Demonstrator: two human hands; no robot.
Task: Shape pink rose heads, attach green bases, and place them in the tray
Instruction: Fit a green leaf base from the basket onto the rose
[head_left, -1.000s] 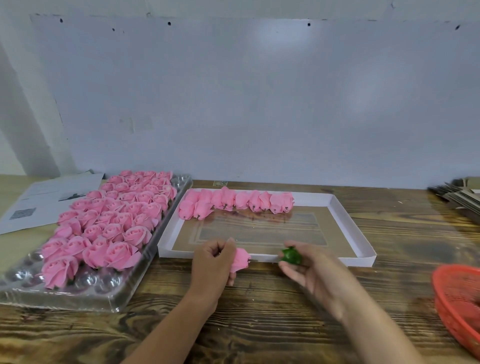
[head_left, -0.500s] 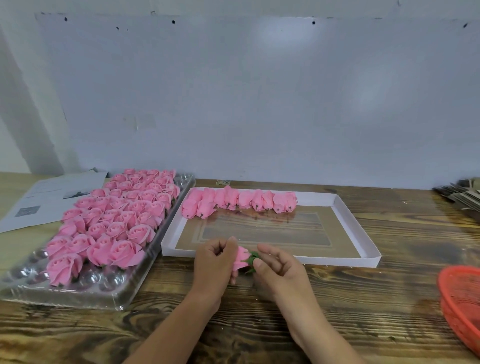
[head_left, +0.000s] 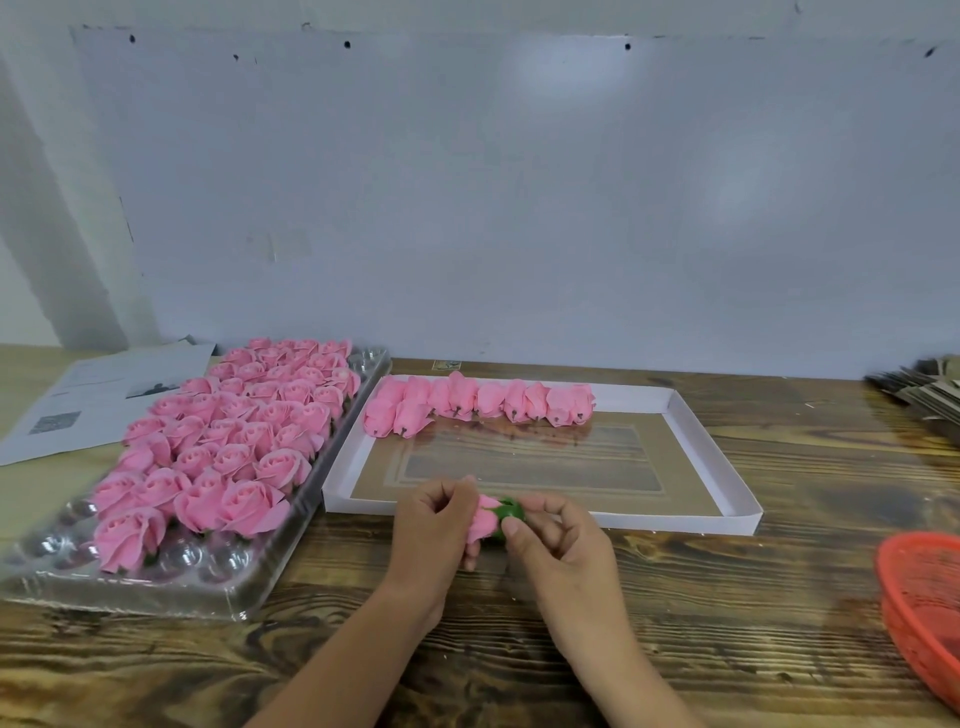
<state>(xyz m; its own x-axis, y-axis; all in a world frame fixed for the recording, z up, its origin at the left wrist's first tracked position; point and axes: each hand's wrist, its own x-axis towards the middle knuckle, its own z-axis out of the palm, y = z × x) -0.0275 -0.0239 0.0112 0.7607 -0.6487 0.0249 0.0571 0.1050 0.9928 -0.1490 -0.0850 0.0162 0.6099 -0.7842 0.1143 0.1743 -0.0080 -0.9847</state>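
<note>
Head view, left hand (head_left: 441, 525) holding pink rose head (head_left: 482, 522), right hand (head_left: 558, 540) pinching green base (head_left: 508, 512)

Two bare forearms are showing from the bottom edge, no sleeves reaching into view. The left hand (head_left: 440, 525) and the right hand (head_left: 558, 540) are wearing no gloves, rings or watch, and the fingernails are looking short and unpainted.

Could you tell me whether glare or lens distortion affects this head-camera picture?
Head view: soft glare patch on the wall; highlights glint on the clear plastic tray; wide-angle bending curves the table edge and wall panel; hands and rose stay fairly sharp.
</note>
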